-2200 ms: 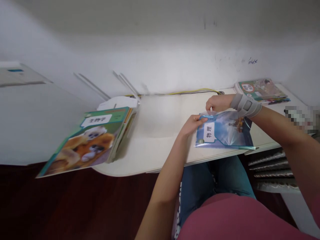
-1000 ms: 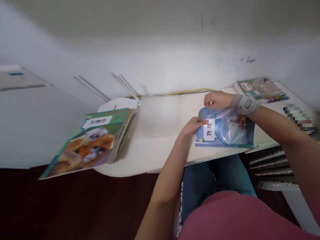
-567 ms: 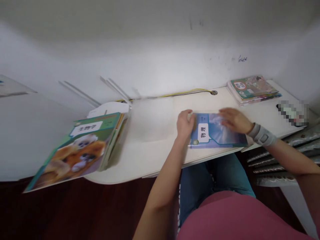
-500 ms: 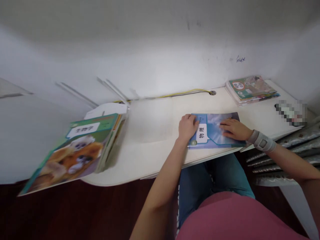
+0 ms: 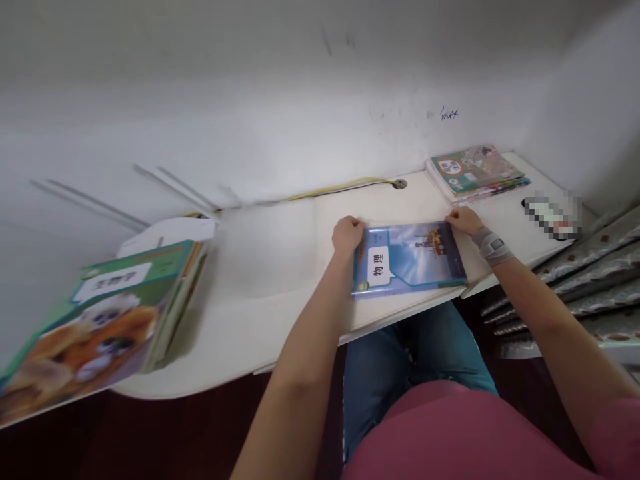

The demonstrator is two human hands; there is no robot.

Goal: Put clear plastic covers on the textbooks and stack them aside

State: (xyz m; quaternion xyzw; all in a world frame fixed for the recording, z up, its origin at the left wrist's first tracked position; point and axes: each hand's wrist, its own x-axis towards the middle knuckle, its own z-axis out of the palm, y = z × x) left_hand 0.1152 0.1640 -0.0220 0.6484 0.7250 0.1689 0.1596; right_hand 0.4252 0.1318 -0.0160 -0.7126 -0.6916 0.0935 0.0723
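A blue textbook [image 5: 413, 257] with a white title label lies flat near the front edge of the white desk [image 5: 265, 320]. Its cover looks glossy, and a picture of an offshore rig fills its right side. My left hand [image 5: 349, 233] is closed at the book's upper left corner, fingers curled against the edge. At the upper right corner, my right hand [image 5: 464, 220] pinches the edge with its thumb and fingers. A grey band [image 5: 493, 245] is around my right wrist.
A pile of books [image 5: 115, 313] topped by a green biology book stands at the left. Another book stack [image 5: 477, 172] sits at the back right, beside a blurred-out device [image 5: 553, 217]. A yellow cable [image 5: 345, 187] runs along the wall into a desk hole [image 5: 399, 184].
My right hand has gone from lying on the book's cover to its upper right corner, uncovering the rig picture. My left hand has slid up to the upper left corner. The view has shifted right.
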